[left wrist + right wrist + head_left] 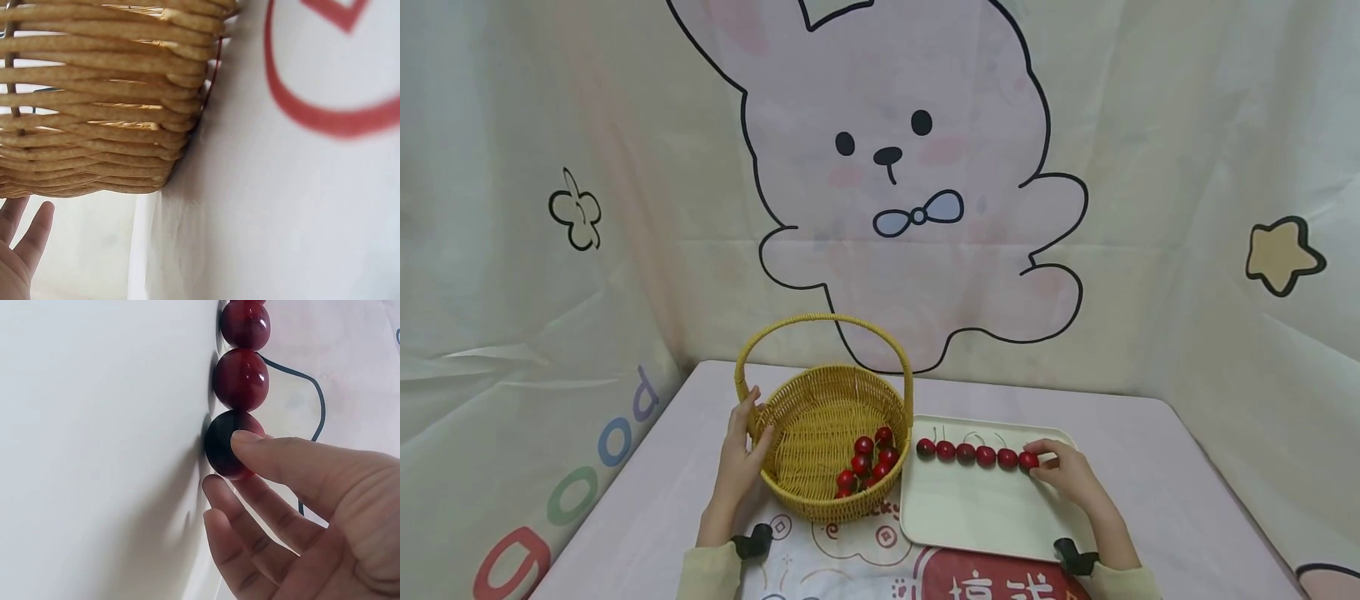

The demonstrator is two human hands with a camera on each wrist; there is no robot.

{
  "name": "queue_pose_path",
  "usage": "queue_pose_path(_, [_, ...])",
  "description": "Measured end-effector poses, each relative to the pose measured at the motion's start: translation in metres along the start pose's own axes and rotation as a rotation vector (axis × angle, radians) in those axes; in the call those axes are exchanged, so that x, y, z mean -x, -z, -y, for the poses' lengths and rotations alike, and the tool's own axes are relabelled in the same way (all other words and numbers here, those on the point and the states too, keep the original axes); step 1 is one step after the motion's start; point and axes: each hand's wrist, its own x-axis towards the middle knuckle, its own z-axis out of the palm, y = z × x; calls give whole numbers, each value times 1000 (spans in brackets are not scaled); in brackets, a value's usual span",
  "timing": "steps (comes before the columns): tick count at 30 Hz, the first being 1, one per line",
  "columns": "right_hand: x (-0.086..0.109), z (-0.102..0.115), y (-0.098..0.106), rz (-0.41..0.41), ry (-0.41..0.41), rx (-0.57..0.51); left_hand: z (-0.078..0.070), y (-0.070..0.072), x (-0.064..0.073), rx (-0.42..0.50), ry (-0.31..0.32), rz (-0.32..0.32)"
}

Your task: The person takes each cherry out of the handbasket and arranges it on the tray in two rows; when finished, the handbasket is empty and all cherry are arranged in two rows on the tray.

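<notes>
On the right, my right hand (1067, 475) pinches the end cherry (219, 444) of a row of dark red cherries (966, 454) between thumb and fingers. The row runs along the far part of a white rectangular tray (977, 512), the cherries side by side, some with stems up. My left hand (741, 462) rests at the left side of a yellow wicker basket (805, 500), fingers beside the foot of its tall handle (820, 317). The left wrist view shows straight fingers (37, 234) against the weave. Several more cherries (861, 463) lie inside the basket on its right side.
Basket and tray stand side by side on a table (1157, 475) with a pale cover. A printed cloth (842, 550) with red and white patterns lies at the near edge. Curtains with cartoon drawings (917, 167) enclose the back and both sides.
</notes>
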Motion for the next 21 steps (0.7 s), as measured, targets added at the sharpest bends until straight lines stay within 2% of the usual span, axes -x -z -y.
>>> queue_pose_path(5, [0, 1, 0, 20, -35, -3, 2, 0, 0, -3, -18, -11])
queue_pose_path(15, [-1, 1, 2, 42, -15, -8, 2, 0, 0, 9, -24, -10])
queue_pose_path(21, [3, 3, 8, 26, 16, 8, 1, 1, 0, 8, -28, -10])
